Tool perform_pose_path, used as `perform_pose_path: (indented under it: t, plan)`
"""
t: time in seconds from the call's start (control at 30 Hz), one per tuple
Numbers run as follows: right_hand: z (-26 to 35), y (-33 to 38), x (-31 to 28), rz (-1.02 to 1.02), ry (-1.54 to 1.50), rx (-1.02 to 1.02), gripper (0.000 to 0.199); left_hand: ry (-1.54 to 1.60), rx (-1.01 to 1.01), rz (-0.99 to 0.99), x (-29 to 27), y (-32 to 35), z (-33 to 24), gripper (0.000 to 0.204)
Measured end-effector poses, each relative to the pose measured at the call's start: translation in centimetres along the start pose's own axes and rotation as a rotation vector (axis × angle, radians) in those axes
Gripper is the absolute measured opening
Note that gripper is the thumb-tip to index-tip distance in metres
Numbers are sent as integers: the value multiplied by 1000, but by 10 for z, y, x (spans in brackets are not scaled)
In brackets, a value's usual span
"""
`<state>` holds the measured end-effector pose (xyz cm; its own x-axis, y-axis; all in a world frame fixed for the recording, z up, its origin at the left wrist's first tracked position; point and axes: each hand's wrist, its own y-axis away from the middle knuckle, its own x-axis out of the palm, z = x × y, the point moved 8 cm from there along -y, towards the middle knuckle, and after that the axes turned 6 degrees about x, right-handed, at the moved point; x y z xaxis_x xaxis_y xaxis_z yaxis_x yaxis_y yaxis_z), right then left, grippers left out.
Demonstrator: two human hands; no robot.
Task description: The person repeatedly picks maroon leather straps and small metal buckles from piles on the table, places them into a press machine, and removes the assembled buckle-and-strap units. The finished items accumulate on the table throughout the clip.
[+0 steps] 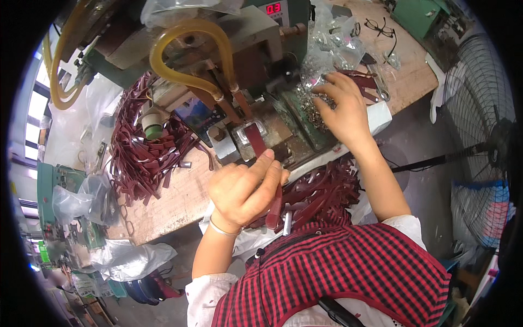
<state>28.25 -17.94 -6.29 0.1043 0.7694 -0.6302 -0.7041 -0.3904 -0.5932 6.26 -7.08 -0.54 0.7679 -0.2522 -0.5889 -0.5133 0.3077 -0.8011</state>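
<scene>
My left hand point(239, 191) is closed on a dark red strap point(255, 140), pinching it between thumb and fingers. The strap's far end lies on the small metal plate point(239, 132) of a press machine point(245, 49), below its metal electrode arms point(241, 103). To the right, my right hand point(347, 114) reaches over a heap of small shiny metal pieces point(311, 115) beside the machine's base. Its fingers are bent but apart, and I see nothing held in them. Part of the heap is hidden beneath that hand.
A large pile of dark red straps point(144, 163) covers the wooden table point(169, 215) at left; more straps point(321, 193) lie near my lap. Yellow hoses point(229, 46) loop to the machine. Clear plastic bags point(338, 52) and eyeglasses point(379, 27) sit behind; a fan point(479, 109) stands right.
</scene>
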Motion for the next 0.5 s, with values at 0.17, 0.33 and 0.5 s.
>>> perform_pose_path:
  t: [0.17, 0.33, 0.5]
  plan:
    - [-45, 24, 24, 21, 29, 84, 20, 12, -5, -30, 1, 3, 2, 29]
    - [-11, 15, 42, 118, 31, -215, 22, 1, 57, -67, 2, -2, 4, 22]
    - [-1, -4, 45, 56, 1, -324, 21, 109, -160, -42, -11, 12, 1, 31]
